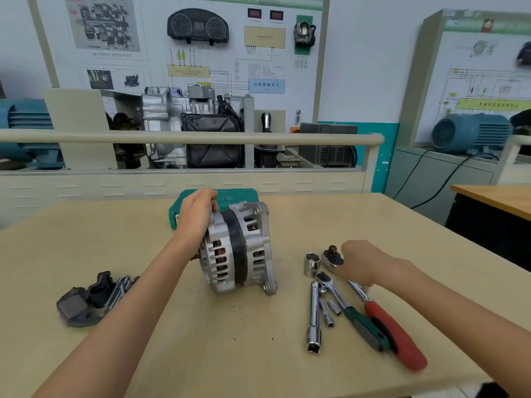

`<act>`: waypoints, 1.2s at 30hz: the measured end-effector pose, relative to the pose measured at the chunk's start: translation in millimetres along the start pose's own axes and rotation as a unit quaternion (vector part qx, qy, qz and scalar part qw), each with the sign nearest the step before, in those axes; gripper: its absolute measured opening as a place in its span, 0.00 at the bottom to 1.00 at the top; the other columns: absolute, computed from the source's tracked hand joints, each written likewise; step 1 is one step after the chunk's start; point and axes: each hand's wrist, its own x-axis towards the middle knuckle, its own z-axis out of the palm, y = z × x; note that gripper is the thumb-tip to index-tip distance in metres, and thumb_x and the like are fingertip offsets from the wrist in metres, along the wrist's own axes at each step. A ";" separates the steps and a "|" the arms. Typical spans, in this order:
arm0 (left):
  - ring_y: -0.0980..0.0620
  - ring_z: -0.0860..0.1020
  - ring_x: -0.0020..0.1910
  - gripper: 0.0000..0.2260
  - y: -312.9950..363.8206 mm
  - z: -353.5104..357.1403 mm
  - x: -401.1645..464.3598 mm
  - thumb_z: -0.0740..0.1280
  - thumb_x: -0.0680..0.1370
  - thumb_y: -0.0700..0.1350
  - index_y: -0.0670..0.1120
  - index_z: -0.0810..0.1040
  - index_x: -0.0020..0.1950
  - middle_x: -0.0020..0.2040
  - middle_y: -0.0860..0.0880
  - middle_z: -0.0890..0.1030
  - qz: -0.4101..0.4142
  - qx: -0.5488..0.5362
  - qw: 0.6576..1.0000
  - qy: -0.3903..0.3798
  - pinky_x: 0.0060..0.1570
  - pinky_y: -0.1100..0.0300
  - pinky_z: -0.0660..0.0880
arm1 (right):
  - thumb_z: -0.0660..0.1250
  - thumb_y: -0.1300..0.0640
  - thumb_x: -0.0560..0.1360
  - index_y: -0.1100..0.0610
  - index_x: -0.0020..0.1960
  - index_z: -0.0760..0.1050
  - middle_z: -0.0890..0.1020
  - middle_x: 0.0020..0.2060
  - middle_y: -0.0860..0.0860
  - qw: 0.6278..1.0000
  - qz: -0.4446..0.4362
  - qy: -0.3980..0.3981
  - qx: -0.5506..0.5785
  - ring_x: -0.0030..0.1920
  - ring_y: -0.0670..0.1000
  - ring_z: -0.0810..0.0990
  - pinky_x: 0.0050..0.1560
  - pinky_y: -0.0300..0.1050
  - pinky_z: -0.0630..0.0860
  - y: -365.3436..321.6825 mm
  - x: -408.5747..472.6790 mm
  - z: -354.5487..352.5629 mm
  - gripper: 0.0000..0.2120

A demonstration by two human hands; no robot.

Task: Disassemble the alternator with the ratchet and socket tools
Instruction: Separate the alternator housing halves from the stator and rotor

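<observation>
The blue label (266,85) on the big white wall board (290,61) has Chinese words in dark letters: 仪表控制单元. The small line under them is too tiny to read. The other yellow boxes, red number screens and picture captions on both boards are too blurry to read.

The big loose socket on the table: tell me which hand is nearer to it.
Right. The right hand is just beside the big socket, over the ratchet head next to it. The left hand is farther off, gripping the top of the alternator.
</observation>
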 end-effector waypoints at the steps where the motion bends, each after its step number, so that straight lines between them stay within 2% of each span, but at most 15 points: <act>1: 0.49 0.67 0.38 0.13 0.1 0.1 -0.9 0.58 0.76 0.41 0.45 0.66 0.31 0.33 0.47 0.69 0.004 0.001 1.000 -0.001 0.48 0.53 0.66 | 0.57 0.59 0.78 0.58 0.34 0.61 0.68 0.33 0.51 1.000 0.007 -0.011 -0.008 0.29 0.46 0.66 0.23 0.35 0.60 4.5 -5.3 1.4 0.15; 7: 0.51 0.67 0.36 0.12 1.4 -0.6 -6.4 0.57 0.76 0.42 0.44 0.66 0.31 0.33 0.48 0.69 0.018 0.023 1.000 -0.009 0.46 0.53 0.66 | 0.57 0.58 0.77 0.58 0.36 0.64 0.68 0.34 0.51 0.993 0.052 -0.105 -0.026 0.29 0.48 0.70 0.23 0.34 0.64 20.9 -28.7 19.9 0.11; 9: 0.51 0.67 0.36 0.12 2.5 -1.2 -6.9 0.57 0.76 0.42 0.45 0.67 0.32 0.33 0.48 0.69 0.015 0.030 0.999 -0.014 0.47 0.53 0.67 | 0.58 0.56 0.78 0.59 0.46 0.71 0.73 0.38 0.51 0.993 0.047 -0.105 -0.016 0.37 0.50 0.72 0.27 0.35 0.65 24.5 -33.0 24.1 0.08; 11: 0.50 0.69 0.38 0.12 2.0 -2.3 -6.8 0.58 0.76 0.43 0.45 0.66 0.32 0.35 0.47 0.70 0.008 0.029 0.999 -0.012 0.48 0.52 0.68 | 0.59 0.54 0.78 0.61 0.58 0.72 0.74 0.40 0.51 0.994 0.047 -0.097 0.007 0.41 0.51 0.72 0.29 0.35 0.66 28.7 -35.6 26.6 0.14; 12: 0.50 0.70 0.40 0.12 1.9 -2.4 -7.4 0.58 0.75 0.43 0.45 0.66 0.32 0.36 0.45 0.71 0.006 0.024 1.000 -0.011 0.48 0.52 0.68 | 0.59 0.53 0.78 0.61 0.58 0.72 0.72 0.37 0.50 0.994 0.047 -0.101 0.017 0.41 0.51 0.72 0.28 0.35 0.67 30.5 -35.8 26.7 0.14; 14: 0.48 0.71 0.44 0.12 0.9 -2.0 -9.8 0.59 0.76 0.43 0.46 0.65 0.32 0.39 0.44 0.71 0.011 0.003 1.000 -0.008 0.46 0.52 0.67 | 0.61 0.52 0.77 0.57 0.45 0.69 0.69 0.36 0.49 0.992 0.054 -0.106 0.043 0.41 0.51 0.74 0.26 0.33 0.69 33.5 -36.9 25.8 0.08; 17: 0.49 0.73 0.44 0.12 1.1 -2.7 -12.8 0.60 0.77 0.42 0.46 0.67 0.33 0.37 0.46 0.73 0.029 0.002 1.000 0.008 0.47 0.53 0.70 | 0.62 0.50 0.77 0.55 0.36 0.62 0.69 0.36 0.49 0.990 0.068 -0.106 0.060 0.37 0.48 0.71 0.29 0.34 0.68 36.9 -35.7 22.9 0.15; 19: 0.47 0.73 0.50 0.09 1.8 -6.6 -10.2 0.60 0.77 0.45 0.44 0.70 0.37 0.43 0.44 0.77 0.050 0.089 0.994 0.028 0.53 0.50 0.74 | 0.61 0.50 0.77 0.57 0.37 0.65 0.72 0.36 0.51 0.987 0.075 -0.100 0.099 0.33 0.46 0.70 0.30 0.34 0.66 41.5 -33.7 16.7 0.14; 21: 0.45 0.71 0.53 0.08 6.2 -12.9 -7.8 0.59 0.77 0.49 0.45 0.71 0.45 0.50 0.43 0.75 0.077 0.242 0.965 0.061 0.55 0.49 0.73 | 0.62 0.53 0.77 0.60 0.41 0.69 0.74 0.39 0.53 0.955 0.109 -0.124 0.247 0.32 0.49 0.75 0.30 0.37 0.72 45.7 -32.2 7.9 0.11; 23: 0.45 0.71 0.47 0.10 12.7 -16.5 -8.7 0.60 0.77 0.50 0.44 0.67 0.51 0.49 0.44 0.72 0.102 0.323 0.939 0.055 0.47 0.51 0.75 | 0.63 0.59 0.77 0.64 0.45 0.69 0.74 0.42 0.56 0.904 0.135 -0.153 0.376 0.29 0.52 0.80 0.26 0.39 0.75 44.4 -37.0 -0.6 0.08; 24: 0.44 0.72 0.44 0.11 15.9 -16.4 -10.5 0.60 0.77 0.49 0.43 0.65 0.52 0.47 0.44 0.72 0.103 0.334 0.936 0.039 0.45 0.49 0.76 | 0.63 0.61 0.77 0.65 0.45 0.69 0.74 0.41 0.58 0.899 0.133 -0.145 0.391 0.26 0.52 0.79 0.23 0.38 0.73 42.0 -39.7 -1.6 0.06; 27: 0.45 0.74 0.40 0.11 18.6 -13.0 -20.5 0.60 0.78 0.46 0.41 0.63 0.53 0.41 0.46 0.73 0.094 0.317 0.944 0.018 0.41 0.49 0.76 | 0.59 0.60 0.78 0.65 0.44 0.69 0.74 0.30 0.57 0.941 0.107 -0.044 0.318 0.17 0.46 0.72 0.20 0.36 0.68 31.1 -43.5 4.8 0.08; 30: 0.48 0.72 0.34 0.12 17.2 -10.2 -25.1 0.59 0.79 0.47 0.39 0.62 0.54 0.37 0.47 0.73 0.123 0.312 0.941 0.053 0.32 0.55 0.68 | 0.57 0.54 0.79 0.63 0.37 0.71 0.75 0.26 0.55 0.974 0.014 0.113 0.197 0.18 0.47 0.73 0.20 0.36 0.69 15.8 -48.4 -3.2 0.17; 33: 0.49 0.71 0.33 0.13 17.2 -10.7 -25.6 0.58 0.79 0.48 0.39 0.61 0.54 0.36 0.47 0.72 0.110 0.329 0.936 0.058 0.30 0.55 0.65 | 0.57 0.50 0.80 0.57 0.33 0.67 0.70 0.29 0.52 0.954 -0.075 0.270 0.106 0.25 0.49 0.71 0.23 0.41 0.63 -9.4 -52.8 -28.4 0.18; 36: 0.41 0.74 0.41 0.17 15.8 -12.7 -23.4 0.57 0.79 0.51 0.37 0.67 0.54 0.46 0.39 0.77 0.101 0.354 0.928 0.057 0.37 0.53 0.71 | 0.55 0.48 0.80 0.53 0.39 0.62 0.67 0.29 0.48 0.918 -0.131 0.372 0.039 0.27 0.46 0.67 0.25 0.39 0.57 -34.3 -57.3 -42.3 0.13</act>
